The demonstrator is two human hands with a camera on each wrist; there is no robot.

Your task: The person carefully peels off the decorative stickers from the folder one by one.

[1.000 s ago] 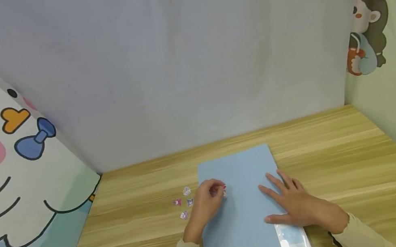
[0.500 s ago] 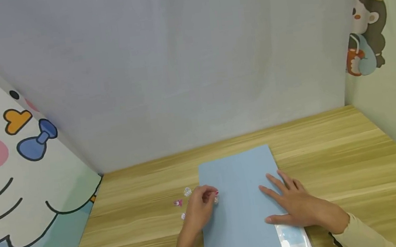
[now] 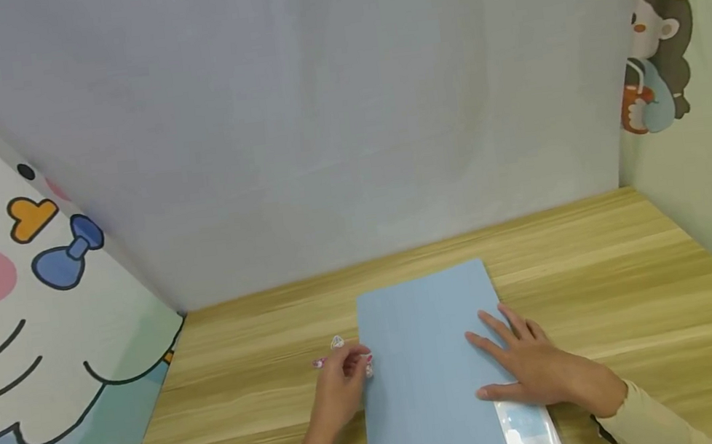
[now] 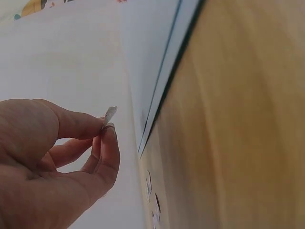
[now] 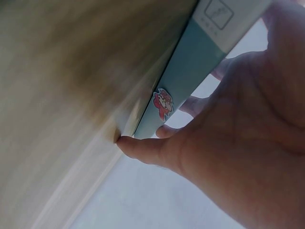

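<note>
My left hand (image 3: 338, 389) pinches a small cut-out sticker (image 4: 110, 114) between thumb and fingertips, close to the left edge of a blue file folder (image 3: 432, 367). In the head view the sticker's pink and white front peeks out past the fingers. Over the folder's right side, my right hand (image 3: 527, 364) rests with its fingers spread. The right wrist view shows a red character sticker (image 5: 163, 104) on the folder's thick side, near a white printed label (image 5: 219, 16). To the left on the table lie a pale sticker (image 3: 337, 342) and a pink sticker (image 3: 319, 363), partly behind the left hand.
The wood-grain table (image 3: 252, 409) extends on both sides of the folder. A shiny clear pocket (image 3: 528, 429) shows at the folder's lower right. A pale grey backdrop (image 3: 349, 105) rises behind, with cartoon-printed panels (image 3: 25, 325) at the sides.
My left hand has drawn back leftward from over the folder to its left edge, still pinching the sticker, and covers some of the loose stickers. The right hand has stayed put.
</note>
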